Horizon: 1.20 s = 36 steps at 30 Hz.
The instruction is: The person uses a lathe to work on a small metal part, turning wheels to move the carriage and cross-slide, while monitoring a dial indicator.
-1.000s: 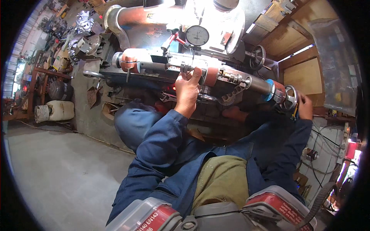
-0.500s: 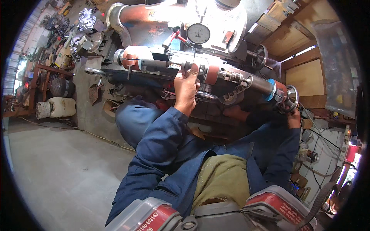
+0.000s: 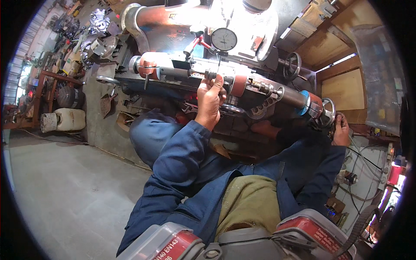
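My left hand (image 3: 210, 100) is raised to the machine, thumb up and fingers curled, closed around the metal shaft (image 3: 211, 74) between two orange-brown housings. Directly above it stands a round dial gauge (image 3: 224, 39), its thin stem reaching down close to my thumb. A red jointed arm (image 3: 196, 42) is beside the gauge. At the machine's right end, my right hand (image 3: 341, 131) is closed at the outer edge of a shiny handwheel (image 3: 333, 113); some of its fingers are hidden.
Another handwheel (image 3: 293, 65) stands behind the shaft, and a third (image 3: 107, 80) at the left. Machine parts, including a silvery casting (image 3: 99, 21), crowd the far left. An off-white gas cylinder (image 3: 69, 119) lies on the floor. Wooden boards (image 3: 344, 89) stand at the right.
My right hand has shifted right and slightly up along the handwheel's edge, showing more of its fingers. My left hand stays at the shaft. The dial gauge's place is nearly the same.
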{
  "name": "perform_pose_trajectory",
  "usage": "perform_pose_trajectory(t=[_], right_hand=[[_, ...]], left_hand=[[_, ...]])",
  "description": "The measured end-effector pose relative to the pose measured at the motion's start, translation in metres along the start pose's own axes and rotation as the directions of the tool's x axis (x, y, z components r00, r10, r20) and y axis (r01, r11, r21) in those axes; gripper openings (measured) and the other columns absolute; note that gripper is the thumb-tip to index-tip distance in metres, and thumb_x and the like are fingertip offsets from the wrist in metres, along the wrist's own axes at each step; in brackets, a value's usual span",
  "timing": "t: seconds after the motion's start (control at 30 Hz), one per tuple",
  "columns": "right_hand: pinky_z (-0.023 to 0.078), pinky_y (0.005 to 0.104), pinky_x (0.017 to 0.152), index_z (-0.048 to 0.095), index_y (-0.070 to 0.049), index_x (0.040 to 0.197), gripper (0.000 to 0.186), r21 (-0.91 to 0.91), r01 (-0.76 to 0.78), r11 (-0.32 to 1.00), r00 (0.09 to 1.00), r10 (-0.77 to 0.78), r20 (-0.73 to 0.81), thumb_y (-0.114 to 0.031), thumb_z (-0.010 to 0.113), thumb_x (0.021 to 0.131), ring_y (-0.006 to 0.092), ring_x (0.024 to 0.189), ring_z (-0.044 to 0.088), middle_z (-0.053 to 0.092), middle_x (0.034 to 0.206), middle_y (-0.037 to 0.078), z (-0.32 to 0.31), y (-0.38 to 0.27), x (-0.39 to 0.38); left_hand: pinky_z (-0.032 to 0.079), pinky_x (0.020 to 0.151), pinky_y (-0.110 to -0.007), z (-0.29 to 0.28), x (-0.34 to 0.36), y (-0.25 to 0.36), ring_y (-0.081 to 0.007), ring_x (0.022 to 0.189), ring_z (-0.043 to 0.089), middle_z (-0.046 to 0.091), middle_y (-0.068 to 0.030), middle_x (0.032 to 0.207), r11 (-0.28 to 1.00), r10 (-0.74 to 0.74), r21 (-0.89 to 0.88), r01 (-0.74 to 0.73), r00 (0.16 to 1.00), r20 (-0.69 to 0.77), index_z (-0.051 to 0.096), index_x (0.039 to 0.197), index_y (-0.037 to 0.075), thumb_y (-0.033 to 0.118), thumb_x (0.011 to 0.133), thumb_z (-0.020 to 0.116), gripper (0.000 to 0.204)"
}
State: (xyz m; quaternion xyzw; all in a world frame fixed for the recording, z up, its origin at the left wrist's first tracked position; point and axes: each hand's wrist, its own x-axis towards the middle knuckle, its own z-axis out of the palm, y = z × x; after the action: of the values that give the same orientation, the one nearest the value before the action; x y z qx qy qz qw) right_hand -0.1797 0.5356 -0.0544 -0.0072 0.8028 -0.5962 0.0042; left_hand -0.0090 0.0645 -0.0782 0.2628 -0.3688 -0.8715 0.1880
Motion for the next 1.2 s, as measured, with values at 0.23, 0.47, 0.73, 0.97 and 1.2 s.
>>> perform_pose_trajectory(t=[0.23, 0.47, 0.73, 0.97, 1.2], right_hand=[[0.048, 0.0251, 0.076, 0.064, -0.002, 0.106, 0.035, -0.061, 0.038, 0.997, 0.999, -0.037, 0.023, -0.035, 0.061, 0.096, 0.0114, 0.088, 0.059, 0.065, 0.101, 0.005, 0.006, 0.002, 0.031], [0.049, 0.0277, 0.072, 0.066, -0.001, 0.108, 0.04, -0.463, 0.016, 0.886, 0.999, 0.001, 0.035, -0.039, 0.058, 0.097, 0.0131, 0.084, 0.061, 0.067, 0.094, 0.008, 0.004, 0.016, 0.074], [0.049, 0.0372, 0.086, 0.054, -0.003, 0.124, 0.044, -0.884, 0.24, 0.401, 0.971, -0.112, 0.212, -0.036, 0.057, 0.095, 0.0225, 0.098, 0.063, 0.065, 0.112, 0.014, 0.008, -0.022, 0.092], [0.045, 0.0293, 0.085, 0.056, -0.006, 0.111, 0.017, -0.267, 0.641, 0.72, 0.757, -0.535, 0.375, -0.018, 0.052, 0.1, 0.0149, 0.093, 0.058, 0.061, 0.096, 0.006, 0.149, -0.168, 0.018], [0.049, 0.0322, 0.078, 0.065, -0.001, 0.093, 0.007, 0.021, 0.75, 0.661, 0.462, -0.547, 0.698, -0.005, 0.063, 0.088, 0.019, 0.084, 0.063, 0.066, 0.09, 0.01, 0.264, -0.17, 0.004]], left_hand=[[0.034, 0.045, -0.017, 0.004, -0.002, 0.002, -0.004, 0.057, 0.048, 0.052, 0.006, 0.078, 0.997, 0.022, -0.079, -0.02, 1.0, 0.022, 0.052, 0.102, 0.011, 0.024, 0.09, 0.07, 0.025], [0.042, 0.056, -0.017, -0.003, -0.002, 0.002, -0.0031, 0.067, 0.05, 0.056, 0.0068, 0.085, 0.995, 0.012, -0.103, -0.001, 0.994, 0.112, 0.056, 0.101, 0.014, 0.014, 0.093, 0.065, 0.013], [0.042, 0.055, -0.017, -0.009, 0.006, -0.011, -0.0042, 0.065, 0.05, 0.055, 0.0048, 0.081, 0.996, 0.036, -0.084, -0.027, 0.994, 0.102, 0.054, 0.096, 0.013, 0.018, 0.092, 0.069, 0.016], [0.037, 0.048, -0.019, -0.021, 0.017, -0.021, -0.0059, 0.059, 0.05, 0.056, 0.0025, 0.08, 0.996, 0.038, -0.083, -0.02, 0.973, 0.229, 0.051, 0.112, 0.008, 0.02, 0.088, 0.073, 0.034], [0.046, 0.058, -0.018, -0.024, 0.019, -0.018, -0.0046, 0.069, 0.053, 0.052, 0.0064, 0.084, 0.998, 0.05, -0.05, -0.037, 0.957, 0.285, 0.047, 0.135, 0.009, 0.028, 0.086, 0.073, 0.058]])
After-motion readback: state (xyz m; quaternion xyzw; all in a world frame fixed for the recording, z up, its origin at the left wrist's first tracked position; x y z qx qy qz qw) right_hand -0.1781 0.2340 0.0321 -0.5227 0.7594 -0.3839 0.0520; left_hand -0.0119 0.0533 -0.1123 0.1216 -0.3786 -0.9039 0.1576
